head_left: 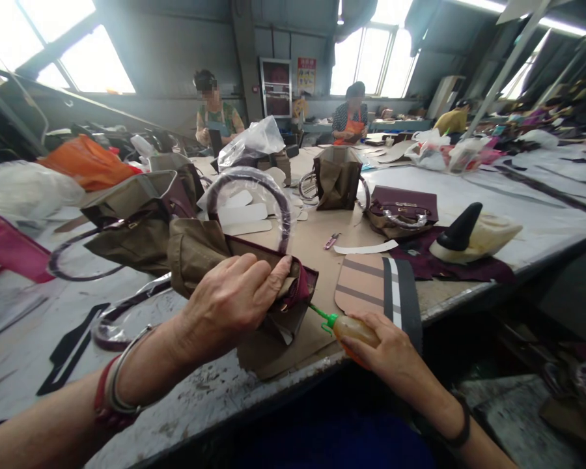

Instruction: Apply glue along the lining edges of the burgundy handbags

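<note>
My left hand (237, 293) is closed on the edge of a brown and maroon handbag (195, 254), which lies tilted near the table's front. A plastic-wrapped handle (288, 208) of the bag arches up behind the hand. In my right hand (388, 348) is a squeeze bottle (356, 331) of amber liquid with a green nozzle (329, 319). The thin nozzle tip points at the bag's corner; whether it touches I cannot tell. Just beyond the bottle lies a tan panel with grey stripes (361, 286). My left fingertips are partly hidden against the bag.
More handbags (339, 176) stand around the table, with a maroon one (405, 205) lying at right. Pink snips (331, 241) and white card strips (366, 247) lie mid-table. A black cone-shaped object (461, 228) rests on a cream container. Co-workers (354, 117) sit across the table.
</note>
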{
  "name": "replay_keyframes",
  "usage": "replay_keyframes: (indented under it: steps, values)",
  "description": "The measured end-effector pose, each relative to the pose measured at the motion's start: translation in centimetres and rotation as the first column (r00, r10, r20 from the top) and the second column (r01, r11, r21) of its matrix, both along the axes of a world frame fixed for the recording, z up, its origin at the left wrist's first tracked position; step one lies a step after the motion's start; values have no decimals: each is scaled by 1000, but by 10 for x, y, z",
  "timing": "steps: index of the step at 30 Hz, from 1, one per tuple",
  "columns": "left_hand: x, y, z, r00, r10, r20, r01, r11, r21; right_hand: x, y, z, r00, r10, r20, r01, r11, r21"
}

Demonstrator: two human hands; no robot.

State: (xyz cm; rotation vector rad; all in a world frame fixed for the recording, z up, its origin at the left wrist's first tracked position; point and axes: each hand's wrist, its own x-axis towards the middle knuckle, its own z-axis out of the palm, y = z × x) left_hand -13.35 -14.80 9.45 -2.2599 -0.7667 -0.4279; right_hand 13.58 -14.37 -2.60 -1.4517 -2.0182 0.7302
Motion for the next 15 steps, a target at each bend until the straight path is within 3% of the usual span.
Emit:
replay_keyframes:
  steps: [5, 15]
  values:
    - [0, 0, 2, 1000, -9, 19, 10, 1000, -2, 0, -5, 3, 1000, 5, -31, -6, 1000, -14]
    - [-2, -2, 1, 1000, -20, 23, 21, 999, -43, -4, -7, -10, 990, 124, 59, -121, 991, -63]
